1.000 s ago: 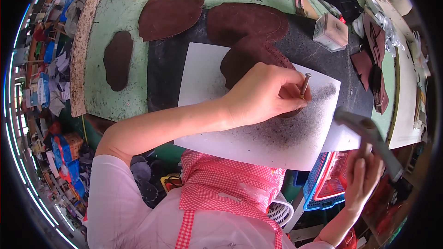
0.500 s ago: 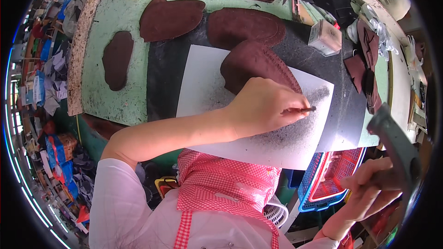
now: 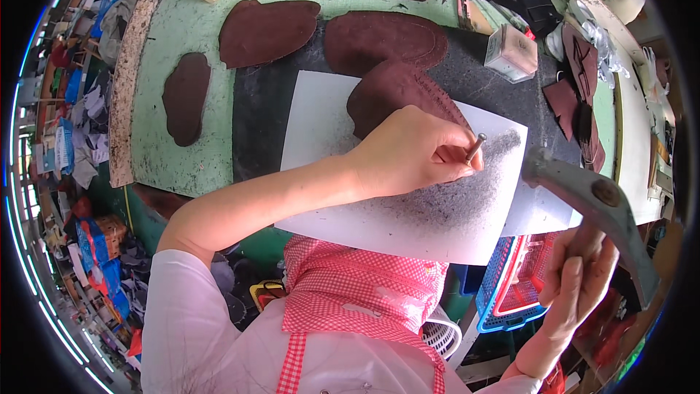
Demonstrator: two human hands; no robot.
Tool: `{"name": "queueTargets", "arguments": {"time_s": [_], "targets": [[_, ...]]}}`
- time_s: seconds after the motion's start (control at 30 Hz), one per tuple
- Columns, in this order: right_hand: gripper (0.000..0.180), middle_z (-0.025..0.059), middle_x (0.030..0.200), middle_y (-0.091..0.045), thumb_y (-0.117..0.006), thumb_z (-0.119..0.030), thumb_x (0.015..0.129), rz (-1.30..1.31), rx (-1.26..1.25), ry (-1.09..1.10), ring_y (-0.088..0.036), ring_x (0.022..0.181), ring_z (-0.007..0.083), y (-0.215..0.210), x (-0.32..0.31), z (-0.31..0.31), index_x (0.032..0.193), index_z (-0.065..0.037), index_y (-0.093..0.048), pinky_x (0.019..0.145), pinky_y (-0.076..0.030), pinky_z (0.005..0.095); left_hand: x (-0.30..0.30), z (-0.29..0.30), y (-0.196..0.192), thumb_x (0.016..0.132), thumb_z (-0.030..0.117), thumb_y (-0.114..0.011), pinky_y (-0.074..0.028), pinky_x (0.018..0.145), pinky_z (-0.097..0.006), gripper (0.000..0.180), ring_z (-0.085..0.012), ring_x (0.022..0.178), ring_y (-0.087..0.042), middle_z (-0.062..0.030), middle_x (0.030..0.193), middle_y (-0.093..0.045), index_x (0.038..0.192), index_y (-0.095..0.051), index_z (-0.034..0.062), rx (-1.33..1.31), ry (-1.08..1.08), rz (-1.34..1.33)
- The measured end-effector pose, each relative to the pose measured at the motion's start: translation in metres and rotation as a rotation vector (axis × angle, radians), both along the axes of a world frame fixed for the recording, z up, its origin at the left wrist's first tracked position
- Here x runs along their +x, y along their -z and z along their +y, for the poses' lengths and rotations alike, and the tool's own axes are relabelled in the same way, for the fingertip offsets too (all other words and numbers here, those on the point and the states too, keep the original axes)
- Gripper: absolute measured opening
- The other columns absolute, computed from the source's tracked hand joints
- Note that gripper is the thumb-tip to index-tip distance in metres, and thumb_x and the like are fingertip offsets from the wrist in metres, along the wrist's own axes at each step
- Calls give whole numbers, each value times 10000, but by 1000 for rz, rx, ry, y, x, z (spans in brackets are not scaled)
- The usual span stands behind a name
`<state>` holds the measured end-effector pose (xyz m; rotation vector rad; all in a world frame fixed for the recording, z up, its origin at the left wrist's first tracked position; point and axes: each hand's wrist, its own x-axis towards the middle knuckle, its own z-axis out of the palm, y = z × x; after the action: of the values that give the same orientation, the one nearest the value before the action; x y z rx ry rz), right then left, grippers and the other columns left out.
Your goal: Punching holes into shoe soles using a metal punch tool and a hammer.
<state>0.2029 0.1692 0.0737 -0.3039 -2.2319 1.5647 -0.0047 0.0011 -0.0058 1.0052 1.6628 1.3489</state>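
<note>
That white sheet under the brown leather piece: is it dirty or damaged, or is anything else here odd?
The white sheet is speckled dark grey across its lower right part, densest beside the metal punch in the left hand. The brown leather piece looks intact. Nothing appears spilled or askew.

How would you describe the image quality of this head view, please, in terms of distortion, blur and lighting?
Head view: strong fisheye, so the green table edge bows and black corners frame the picture; lighting is even daylight with soft shadows and no harsh glare; the left hand holding the metal punch is sharp, while the hammer in the right hand, close to the rim, looks stretched and slightly soft.
</note>
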Motion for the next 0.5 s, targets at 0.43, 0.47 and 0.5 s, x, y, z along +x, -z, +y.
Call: {"name": "queueTargets", "arguments": {"time_s": [0.43,0.47,0.5], "targets": [[456,26,735,-485,-462,-143,992,-82,37,-2,-325,480,3,4,-1,-8,1397,16,-325,429,-208,144,-10,-3,-3,887,65,-643,-536,808,-233,153,-113,862,-689,-76,892,-715,1019,-661,-11,-28,76,-34],[456,26,735,-485,-462,-143,992,-80,34,-4,-325,480,3,3,-3,-9,1397,16,-325,429,-208,144,-10,-3,0,887,65,-643,-536,808,-233,153,-113,862,-689,-76,892,-715,1019,-661,-11,-31,74,-32],[451,32,739,-487,-470,-149,991,-54,58,-6,-326,462,10,-3,-4,-10,1383,27,-333,419,-214,146,-9,-4,2,882,84,-652,-539,780,-233,142,-113,848,-692,-75,889,-714,998,-667,2,19,65,-19]]}}
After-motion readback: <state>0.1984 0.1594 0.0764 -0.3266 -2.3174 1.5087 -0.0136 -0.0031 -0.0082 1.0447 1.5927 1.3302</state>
